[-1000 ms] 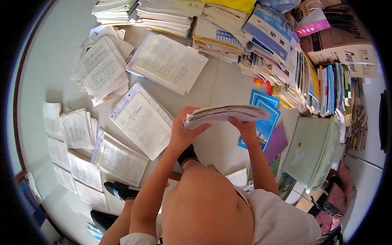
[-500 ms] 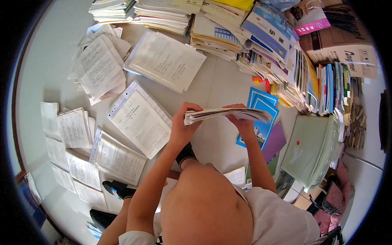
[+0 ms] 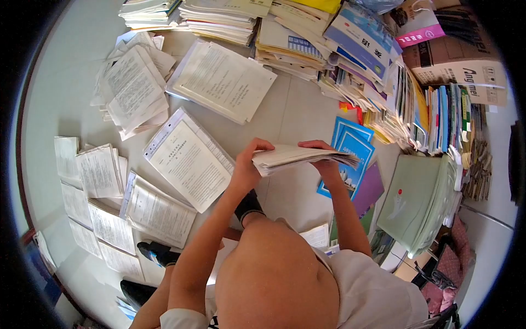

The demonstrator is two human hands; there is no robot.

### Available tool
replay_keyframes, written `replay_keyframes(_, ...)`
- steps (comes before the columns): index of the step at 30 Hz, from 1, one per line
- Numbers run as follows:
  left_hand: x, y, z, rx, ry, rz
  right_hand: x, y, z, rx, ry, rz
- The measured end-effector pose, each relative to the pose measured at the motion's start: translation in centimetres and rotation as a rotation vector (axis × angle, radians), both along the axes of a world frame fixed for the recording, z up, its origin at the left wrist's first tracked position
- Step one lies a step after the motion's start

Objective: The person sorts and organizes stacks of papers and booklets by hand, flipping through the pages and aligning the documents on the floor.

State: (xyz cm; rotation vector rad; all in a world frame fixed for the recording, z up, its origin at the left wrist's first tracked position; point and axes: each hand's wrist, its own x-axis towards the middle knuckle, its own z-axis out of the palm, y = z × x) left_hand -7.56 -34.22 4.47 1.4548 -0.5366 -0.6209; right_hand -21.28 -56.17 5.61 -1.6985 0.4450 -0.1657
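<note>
A thin stack of papers [image 3: 298, 159] is held up between both hands over the tiled floor, its edge facing me. My left hand [image 3: 249, 164] grips the stack's left end, thumb and fingers closed on it. On the right end, my right hand [image 3: 326, 162] is closed with fingers over the top edge, partly hidden behind the sheets. Left of the stack lies a clear sleeve [image 3: 189, 159] with a printed document on top. Blue booklets [image 3: 350, 156] and a purple booklet [image 3: 370, 189] lie just beyond my right hand.
Stacks of books and papers [image 3: 290, 44] line the back, with a cardboard box [image 3: 460, 71] at back right. Loose paper piles [image 3: 134, 90] and small paper bundles [image 3: 101, 172] cover the left floor. A pale green plastic case [image 3: 413, 200] stands at right.
The stack of papers has tilted, so more of its upper face shows. My right hand's fingers have come up over its top edge. The surrounding piles have not moved.
</note>
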Motion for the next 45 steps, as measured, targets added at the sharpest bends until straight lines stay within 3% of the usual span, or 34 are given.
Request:
replay_keyframes(5,-0.7,0.0,-1.1,0.076,-0.091,-0.043,-0.6,-0.6,-2.9,-0.031,-0.039,-0.028)
replay_keyframes(7,-1.0,0.2,-1.0,0.283,-0.036,0.008,-0.6,-0.8,-2.4,-0.23,0.159,-0.118)
replay_keyframes(8,-0.5,0.3,0.0,0.285,-0.039,0.015,0.6,-0.1,-0.8,-0.279,0.077,-0.151)
replay_keyframes(10,0.4,0.9,2.1,0.431,0.207,-0.065,1.2,-0.2,-0.2,-0.225,0.108,-0.13)
replay_keyframes(11,0.5,1.2,1.9,0.434,0.21,-0.058,1.4,-0.1,0.1,-0.173,0.144,-0.114)
replay_keyframes(13,1.5,2.5,1.0,0.164,0.25,0.17,2.3,0.1,1.3,-0.098,0.24,-0.099)
replay_keyframes(15,3.4,5.6,-0.7,0.062,0.44,0.16,3.0,0.0,1.0,-0.025,0.333,-0.076)
replay_keyframes(17,5.1,9.2,-0.3,0.146,0.421,0.38,3.7,0.3,-0.7,0.058,0.284,-0.134)
replay_keyframes(18,5.4,11.4,-1.5,0.353,0.211,0.54,4.4,0.8,-0.7,0.066,0.281,-0.113)
replay_keyframes(20,4.5,16.0,-4.3,0.66,-0.138,0.834,7.0,3.4,1.2,0.449,0.131,-0.172)
replay_keyframes(21,3.8,18.5,-6.1,0.716,-0.185,0.929,7.9,4.2,1.0,0.455,0.134,-0.157)
replay_keyframes(23,2.5,21.5,-8.5,0.832,-0.008,1.032,9.8,5.9,0.4,0.532,0.156,-0.164)
replay_keyframes(24,1.8,22.4,-9.1,0.838,-0.007,1.044,10.8,6.8,0.0,0.537,0.159,-0.152)
replay_keyframes(26,1.1,22.8,-8.8,0.7,0.635,1.04,12.4,8.5,-1.3,0.557,0.209,0.004)
replay_keyframes(29,0.7,22.6,-8.0,0.629,0.685,0.997,14.3,10.1,-3.1,0.653,0.267,0.215)
replay_keyframes(33,0.2,23.5,-9.5,0.636,0.902,0.819,14.9,11.1,-3.6,0.669,0.266,0.21)
replay_keyframes(36,0.0,22.3,-7.5,0.656,0.846,0.827,14.3,10.5,-4.3,0.635,0.274,0.1)
replay_keyframes(39,-1.8,23.1,-10.3,0.759,0.851,0.717,13.0,9.0,-5.2,0.6,0.263,0.061)
replay_keyframes(42,-2.7,20.7,-6.6,0.91,0.868,0.673,11.5,7.6,-4.4,0.616,0.297,-0.014)
replay_keyframes(45,-5.6,22.6,-12.8,0.93,0.671,0.766,10.2,6.5,-4.7,0.651,0.255,-0.094)
